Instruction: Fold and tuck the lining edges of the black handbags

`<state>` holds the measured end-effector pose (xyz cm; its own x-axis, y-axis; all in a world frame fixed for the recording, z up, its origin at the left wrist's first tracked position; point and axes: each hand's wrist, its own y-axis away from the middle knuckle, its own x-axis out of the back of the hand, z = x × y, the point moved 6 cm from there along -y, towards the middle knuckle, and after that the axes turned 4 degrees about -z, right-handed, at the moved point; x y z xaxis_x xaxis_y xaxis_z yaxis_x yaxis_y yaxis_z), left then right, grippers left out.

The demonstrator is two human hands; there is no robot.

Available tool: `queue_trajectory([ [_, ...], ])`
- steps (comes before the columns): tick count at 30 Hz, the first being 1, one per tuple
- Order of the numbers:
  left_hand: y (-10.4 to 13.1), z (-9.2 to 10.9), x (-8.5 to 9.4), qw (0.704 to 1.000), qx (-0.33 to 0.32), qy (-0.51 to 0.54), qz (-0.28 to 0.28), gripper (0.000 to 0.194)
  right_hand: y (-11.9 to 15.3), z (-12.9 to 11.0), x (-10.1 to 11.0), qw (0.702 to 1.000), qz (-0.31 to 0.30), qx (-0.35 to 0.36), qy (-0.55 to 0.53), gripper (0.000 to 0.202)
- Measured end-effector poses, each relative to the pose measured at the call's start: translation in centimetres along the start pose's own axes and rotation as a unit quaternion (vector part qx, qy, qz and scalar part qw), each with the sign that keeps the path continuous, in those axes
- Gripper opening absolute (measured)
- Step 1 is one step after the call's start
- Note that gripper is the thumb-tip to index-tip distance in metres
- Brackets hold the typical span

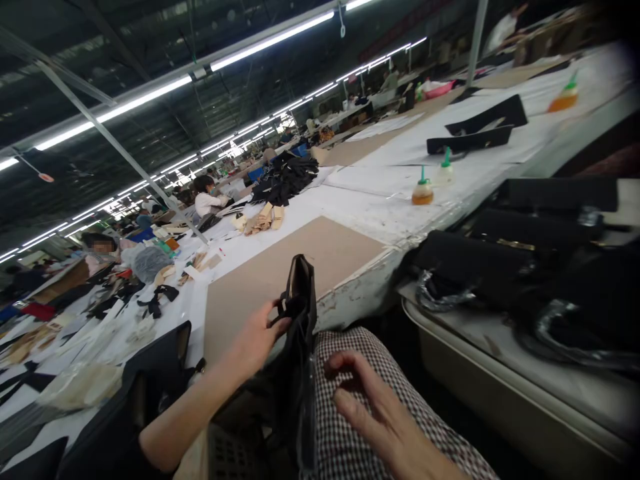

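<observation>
A black handbag stands on edge at the table's front edge, its narrow top showing a brown lining. My left hand is closed on the bag's left side, fingers hooked at its upper edge. To the right of the bag, above the checkered cloth on my lap, my right hand hovers with fingers curved and apart, holding nothing. The lower part of the bag drops into shadow between my arms. A beige board lies on the table just beyond it.
Several black bags with plastic-wrapped parts fill a pale bin on the right. Glue bottles and black strips sit along the table. Black pieces and wooden-coloured scraps are heaped farther back, near other workers.
</observation>
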<state>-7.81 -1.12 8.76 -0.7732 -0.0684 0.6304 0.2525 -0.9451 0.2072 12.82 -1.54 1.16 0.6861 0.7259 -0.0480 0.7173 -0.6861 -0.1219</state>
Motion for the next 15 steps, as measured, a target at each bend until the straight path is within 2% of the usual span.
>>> queue_trajectory([
  [3,-0.3,0.7,-2.5,1.000,-0.019,0.009,-0.005,0.062,1.4,-1.3,-1.8,0.998,-0.055,0.017,-0.019,0.056],
  [5,-0.7,1.3,-3.4,0.999,-0.041,-0.009,-0.015,0.059,1.5,-1.1,-2.8,0.993,-0.065,-0.004,-0.099,0.047],
  [7,-0.8,1.8,-2.9,0.996,-0.065,-0.052,-0.030,0.047,1.6,0.1,-1.6,0.977,-0.045,-0.051,-0.200,0.040],
  [8,-0.7,1.7,-2.0,0.994,-0.071,-0.071,-0.039,0.040,1.8,0.8,0.0,0.967,-0.030,-0.079,-0.240,0.040],
  [9,-0.4,1.4,-0.9,0.993,-0.073,-0.085,-0.045,0.034,2.2,1.5,2.6,0.957,-0.001,-0.106,-0.271,0.042],
  [11,0.7,-0.1,1.7,0.994,-0.050,-0.081,-0.061,0.031,3.4,2.6,9.0,0.951,0.048,-0.140,-0.270,0.044],
  [12,1.5,-1.1,2.7,0.995,-0.029,-0.069,-0.068,0.035,4.4,3.2,13.1,0.947,0.127,-0.148,-0.253,0.043],
  [13,2.3,-2.3,3.1,0.995,0.004,-0.036,-0.093,0.040,5.3,3.8,16.1,0.944,0.148,-0.185,-0.228,0.040],
  [15,4.0,-3.9,2.1,0.987,0.029,0.015,-0.160,0.050,6.4,4.6,19.8,0.949,0.120,-0.227,-0.181,0.038],
])
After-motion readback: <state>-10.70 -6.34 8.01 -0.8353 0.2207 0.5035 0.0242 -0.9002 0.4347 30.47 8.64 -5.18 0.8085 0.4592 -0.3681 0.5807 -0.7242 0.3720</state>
